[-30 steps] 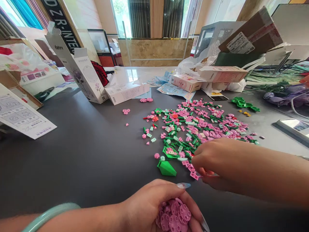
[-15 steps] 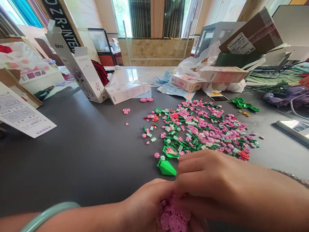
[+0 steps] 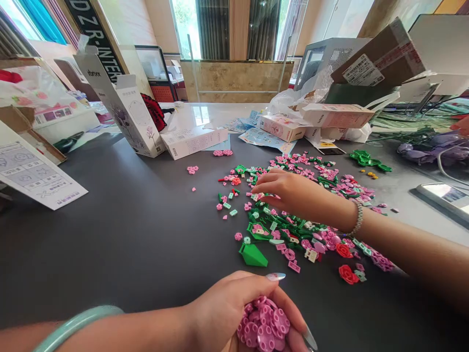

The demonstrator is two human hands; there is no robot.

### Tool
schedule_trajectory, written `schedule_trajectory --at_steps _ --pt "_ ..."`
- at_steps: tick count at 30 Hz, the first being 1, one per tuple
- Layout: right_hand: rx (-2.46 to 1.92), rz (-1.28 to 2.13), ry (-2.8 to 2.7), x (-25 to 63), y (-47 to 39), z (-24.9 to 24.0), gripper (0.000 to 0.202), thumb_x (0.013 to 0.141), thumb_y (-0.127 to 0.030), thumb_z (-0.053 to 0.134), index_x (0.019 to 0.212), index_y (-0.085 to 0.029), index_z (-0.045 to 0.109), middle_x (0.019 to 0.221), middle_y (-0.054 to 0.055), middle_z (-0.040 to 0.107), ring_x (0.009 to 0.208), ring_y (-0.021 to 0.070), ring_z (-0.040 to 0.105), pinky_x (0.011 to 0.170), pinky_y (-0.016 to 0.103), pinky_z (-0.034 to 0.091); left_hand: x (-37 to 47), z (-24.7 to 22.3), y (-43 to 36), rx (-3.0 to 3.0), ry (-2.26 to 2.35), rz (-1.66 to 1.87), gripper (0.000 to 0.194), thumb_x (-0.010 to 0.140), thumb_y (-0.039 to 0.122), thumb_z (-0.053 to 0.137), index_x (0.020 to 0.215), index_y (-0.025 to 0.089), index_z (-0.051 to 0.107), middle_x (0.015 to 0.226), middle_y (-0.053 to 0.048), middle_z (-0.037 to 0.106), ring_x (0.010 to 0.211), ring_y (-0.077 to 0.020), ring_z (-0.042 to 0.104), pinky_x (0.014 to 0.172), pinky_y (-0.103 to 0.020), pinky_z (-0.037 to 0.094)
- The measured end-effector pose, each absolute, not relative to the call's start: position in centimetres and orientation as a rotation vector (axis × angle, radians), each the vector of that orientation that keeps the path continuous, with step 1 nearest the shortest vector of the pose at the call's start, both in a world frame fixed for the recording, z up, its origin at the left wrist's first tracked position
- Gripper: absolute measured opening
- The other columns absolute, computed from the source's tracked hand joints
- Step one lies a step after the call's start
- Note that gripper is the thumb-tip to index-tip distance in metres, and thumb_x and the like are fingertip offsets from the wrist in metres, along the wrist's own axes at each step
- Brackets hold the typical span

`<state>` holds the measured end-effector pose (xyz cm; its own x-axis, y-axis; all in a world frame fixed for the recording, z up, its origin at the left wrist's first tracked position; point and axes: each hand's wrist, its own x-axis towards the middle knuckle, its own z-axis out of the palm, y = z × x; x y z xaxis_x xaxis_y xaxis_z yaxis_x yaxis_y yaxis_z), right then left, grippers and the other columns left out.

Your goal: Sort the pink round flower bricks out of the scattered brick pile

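Cupped in my left hand (image 3: 234, 303) is a heap of pink petal-shaped building pieces (image 3: 264, 325), the thumb and fingers curled around them. My right hand (image 3: 282, 190) reaches out over the loose pile of small pink, green and pale building pieces (image 3: 293, 220) on the dark tabletop. Its fingers are stretched out and slightly apart, and no piece shows in them; the fingertips are near the pieces. Between the hands lie a large bright green piece (image 3: 253, 255) and some pink bricks. Two red rose pieces (image 3: 348, 275) lie below my right forearm.
At the back stand a tall white box (image 3: 137, 117) and a flat white box (image 3: 194, 142). Blue printed sheets (image 3: 269, 137), opened boxes (image 3: 337, 115) and a brown carton (image 3: 381, 58) are at the back right. A phone-like device (image 3: 445, 198) lies far right; a white printed panel (image 3: 40, 171) leans left.
My right hand has left the left hand and moved forward over the pile. The left hand stays in place, and its pink petal pieces are now in fuller view.
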<state>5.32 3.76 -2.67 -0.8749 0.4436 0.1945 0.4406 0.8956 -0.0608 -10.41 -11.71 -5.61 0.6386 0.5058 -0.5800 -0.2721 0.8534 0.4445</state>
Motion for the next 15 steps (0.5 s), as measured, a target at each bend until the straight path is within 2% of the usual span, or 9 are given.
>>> schedule_trajectory --at_steps 7,12,15 --pt "-0.702 0.09 -2.898 5.4 4.2 -3.2 0.02 0.095 -0.012 0.047 0.096 -0.01 0.067 0.095 0.011 0.064 0.092 0.021 0.058 0.084 0.038 0.045 -10.4 -5.3 -11.6 0.315 0.747 0.465 0.042 0.086 0.039 0.043 0.066 0.011 0.067 0.059 -0.003 0.057 0.055 -0.0094 0.052 0.058 -0.02 0.037" --pt "-0.716 0.146 -2.845 5.6 3.6 -3.0 0.015 0.091 -0.014 0.049 0.088 -0.011 0.064 0.089 0.009 0.064 0.087 0.0197 0.056 0.08 0.035 0.044 -10.1 -4.9 -11.6 0.289 0.782 0.444 0.051 0.091 0.034 0.03 0.062 0.011 0.066 0.056 -0.004 0.057 0.053 -0.0094 0.052 0.063 -0.02 0.039" --pt "-0.721 0.216 -2.761 5.9 3.0 -2.6 0.011 0.088 -0.013 0.052 0.088 -0.012 0.063 0.084 0.006 0.064 0.079 0.0171 0.056 0.074 0.032 0.043 -10.2 -4.9 -11.6 0.281 0.765 0.458 0.048 0.09 0.034 0.034 0.065 0.01 0.066 0.058 -0.005 0.058 0.054 -0.0098 0.053 0.065 -0.021 0.04"
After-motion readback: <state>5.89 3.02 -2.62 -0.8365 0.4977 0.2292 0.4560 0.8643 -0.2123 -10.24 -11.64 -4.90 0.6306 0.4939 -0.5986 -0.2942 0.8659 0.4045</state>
